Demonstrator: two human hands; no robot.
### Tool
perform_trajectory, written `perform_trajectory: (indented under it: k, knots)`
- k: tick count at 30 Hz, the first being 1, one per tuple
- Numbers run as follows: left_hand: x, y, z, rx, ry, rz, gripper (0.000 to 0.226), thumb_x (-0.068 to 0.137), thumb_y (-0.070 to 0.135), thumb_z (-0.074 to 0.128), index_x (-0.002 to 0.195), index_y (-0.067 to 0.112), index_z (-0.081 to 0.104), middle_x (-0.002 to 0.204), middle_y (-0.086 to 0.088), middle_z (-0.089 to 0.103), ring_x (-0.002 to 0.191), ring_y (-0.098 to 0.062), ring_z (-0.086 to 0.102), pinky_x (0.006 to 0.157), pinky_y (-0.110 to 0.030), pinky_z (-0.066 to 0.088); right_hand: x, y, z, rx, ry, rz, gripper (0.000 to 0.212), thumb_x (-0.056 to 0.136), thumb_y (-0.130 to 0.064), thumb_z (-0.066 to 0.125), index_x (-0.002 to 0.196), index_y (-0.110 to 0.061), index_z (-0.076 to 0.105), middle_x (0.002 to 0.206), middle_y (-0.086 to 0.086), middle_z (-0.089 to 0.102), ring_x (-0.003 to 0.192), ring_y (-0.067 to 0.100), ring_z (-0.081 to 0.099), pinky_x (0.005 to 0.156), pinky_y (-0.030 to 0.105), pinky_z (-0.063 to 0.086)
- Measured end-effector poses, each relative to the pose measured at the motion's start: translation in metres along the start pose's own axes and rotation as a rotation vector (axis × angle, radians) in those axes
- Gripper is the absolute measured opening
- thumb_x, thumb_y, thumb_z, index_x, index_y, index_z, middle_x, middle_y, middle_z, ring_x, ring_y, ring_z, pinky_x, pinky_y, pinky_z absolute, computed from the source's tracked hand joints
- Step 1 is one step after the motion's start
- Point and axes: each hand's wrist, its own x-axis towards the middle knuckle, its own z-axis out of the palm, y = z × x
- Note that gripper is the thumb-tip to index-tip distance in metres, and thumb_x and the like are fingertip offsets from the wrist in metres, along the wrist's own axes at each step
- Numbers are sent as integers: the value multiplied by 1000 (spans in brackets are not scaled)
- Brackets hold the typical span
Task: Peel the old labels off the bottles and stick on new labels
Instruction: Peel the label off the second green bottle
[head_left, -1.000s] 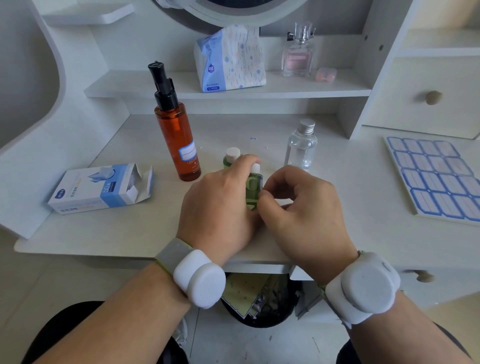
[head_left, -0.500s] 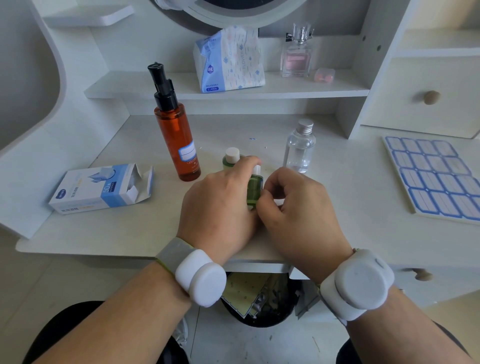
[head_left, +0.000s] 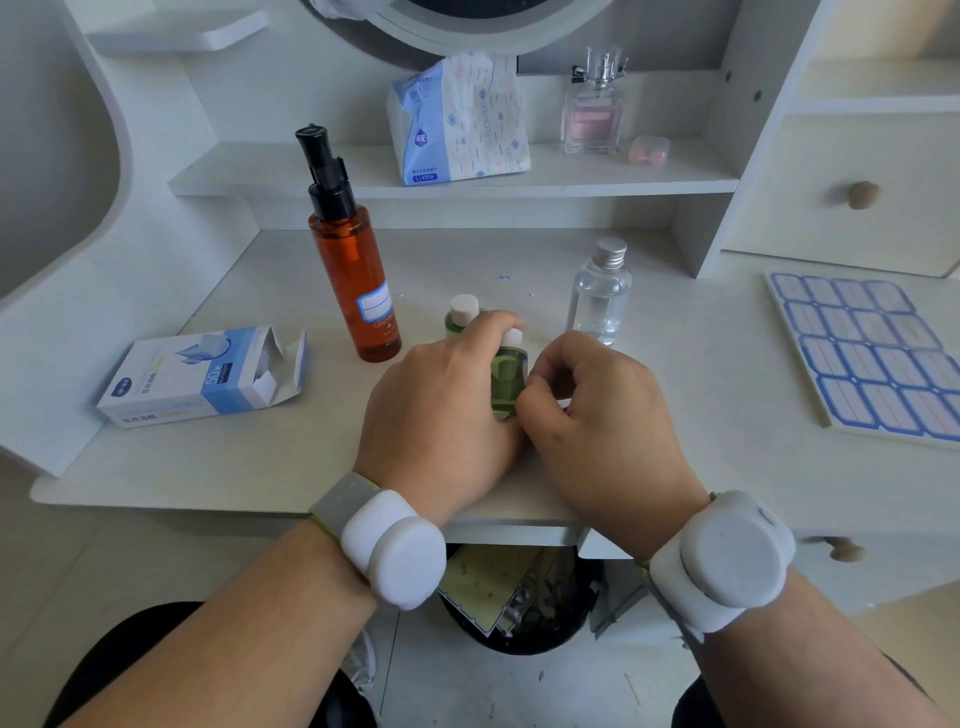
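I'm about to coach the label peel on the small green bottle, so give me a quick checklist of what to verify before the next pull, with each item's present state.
1. Left hand grips the small green bottle: ok.
2. Right hand fingers pinch at the bottle's side, where a label edge lifts: ok.
3. Label fully off: cannot tell; the hands hide most of it.
4. New label sheet lies within reach on the right: ok.
5. Orange pump bottle already carries a blue-bordered label: ok.
6. Clear bottle and second green bottle stand upright behind the hands: ok.
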Motion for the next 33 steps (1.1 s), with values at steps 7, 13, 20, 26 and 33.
perform_trajectory:
  k: [7,13,20,26,33]
  knots:
    - [0,1,-3,-11,0,18,51,77,44,60,127,36,58,92,5,75,77,-31,66,59,-31,43,-1,-3,-3,124,9,13,13,87,-14,57,76,-20,60,63,0,63,64,16,57,58,29,44]
    - [0,1,-2,48,4,29,46,81,40,64,126,35,56,87,2,73,73,-32,66,55,-33,46,-1,0,1,93,30,-9,13,92,-18,62,79,-20,61,68,-1,66,64,16,60,62,31,47]
    - [0,0,-1,70,1,42,44,83,38,61,126,35,55,85,2,73,71,-31,65,55,-31,40,-1,3,3,23,23,-56,16,94,-16,56,78,-18,58,69,-3,61,68,15,56,65,35,45]
    - [-1,0,0,52,-11,59,44,83,37,59,126,35,54,86,2,72,72,-31,65,57,-30,36,-2,1,2,-4,29,-63,15,92,-17,55,78,-16,56,65,-4,57,68,16,51,60,27,41]
    - [0,0,-1,1,-13,55,46,79,40,54,125,36,52,86,3,71,73,-31,64,56,-32,43,-1,2,0,15,25,-34,13,90,-16,56,77,-15,57,64,-3,58,68,16,52,57,22,39]
